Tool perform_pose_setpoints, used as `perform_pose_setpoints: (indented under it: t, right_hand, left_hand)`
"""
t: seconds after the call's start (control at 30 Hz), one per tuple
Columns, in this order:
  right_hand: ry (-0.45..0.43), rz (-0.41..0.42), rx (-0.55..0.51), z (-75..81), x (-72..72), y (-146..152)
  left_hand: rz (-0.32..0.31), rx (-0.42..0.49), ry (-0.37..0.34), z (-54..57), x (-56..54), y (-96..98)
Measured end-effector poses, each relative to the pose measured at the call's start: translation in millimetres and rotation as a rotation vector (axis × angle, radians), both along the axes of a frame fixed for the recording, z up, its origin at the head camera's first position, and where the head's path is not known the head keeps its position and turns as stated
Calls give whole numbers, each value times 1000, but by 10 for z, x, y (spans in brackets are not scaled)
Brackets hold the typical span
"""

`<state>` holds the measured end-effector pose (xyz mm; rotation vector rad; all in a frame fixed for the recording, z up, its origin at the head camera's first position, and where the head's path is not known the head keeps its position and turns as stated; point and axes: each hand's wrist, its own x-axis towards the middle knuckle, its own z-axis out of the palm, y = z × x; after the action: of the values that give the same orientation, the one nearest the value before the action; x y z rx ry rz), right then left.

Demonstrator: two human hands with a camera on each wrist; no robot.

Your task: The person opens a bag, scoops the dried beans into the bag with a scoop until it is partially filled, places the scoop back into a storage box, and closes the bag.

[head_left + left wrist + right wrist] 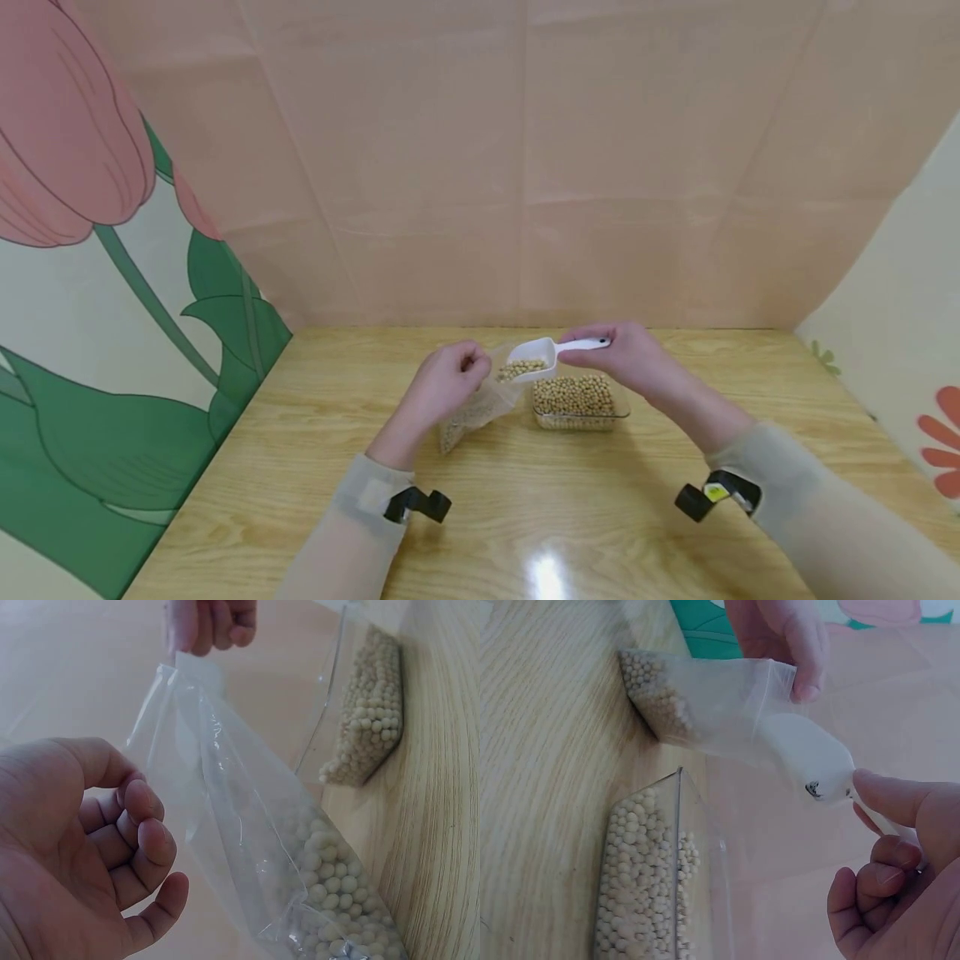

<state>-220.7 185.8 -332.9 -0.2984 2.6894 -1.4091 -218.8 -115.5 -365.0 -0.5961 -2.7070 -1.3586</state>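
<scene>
A white scoop point(549, 354) carries dried soybeans point(522, 367) and has its front end in the mouth of a clear plastic bag point(480, 410). My right hand point(630, 354) pinches the scoop's handle between thumb and fingers. With curled fingers, my left hand point(447, 379) holds the bag by its upper edge. More beans lie in the lower part of the bag point(247, 817), which touches the table. Just right of the bag stands a clear box point(576, 423) filled with the same beans, below the scoop. In the right wrist view the scoop point(810, 754) shows its underside.
The wooden table point(525, 517) reaches back to a plain pinkish backdrop point(517, 167). A panel with painted tulips point(112, 333) borders the left side, and a pale panel with a red flower point(947, 442) the right. Small cameras point(420, 505) are strapped to both wrists.
</scene>
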Motion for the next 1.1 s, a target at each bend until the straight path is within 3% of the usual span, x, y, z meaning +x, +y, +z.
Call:
perform_pose_setpoints:
  t: [0.3,0.5,0.83,1.1]
  right_hand:
    - [164,41,113,137,36,-100]
    - [217,63,162,203,73,-134]
    - [165,17,78,284,151,74]
    - [120,-42,108,263,222,351]
  left_hand:
    - [1,5,-4,5,0,-7]
    - [7,-6,3,11,7,-4]
    - [9,-17,14,18,-5,9]
    - [-2,-13,15,1,-14,17]
